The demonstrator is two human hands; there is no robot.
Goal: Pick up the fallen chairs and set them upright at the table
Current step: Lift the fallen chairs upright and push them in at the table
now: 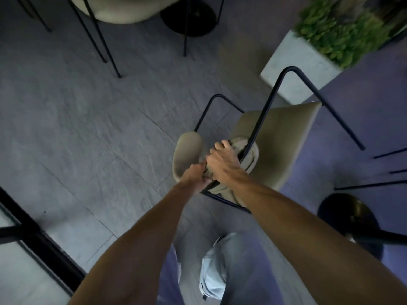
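Our fingers (220,146) are curled tight on both hands. The right hand (222,160) grips the padded edge of the fallen chair (284,133) right by a black leg (261,119). The left hand (196,175) grips the same edge just beside it, knuckles nearly touching. The beige chair's tipped over with its legs poking up at us, above the grey tiled floor (88,128) and near the white planter (301,69) toward the floor's far right. A second chair (114,12) stands upright at the far edge, next to a round black table base (189,20). We can't tell if the tipped one touches the floor.
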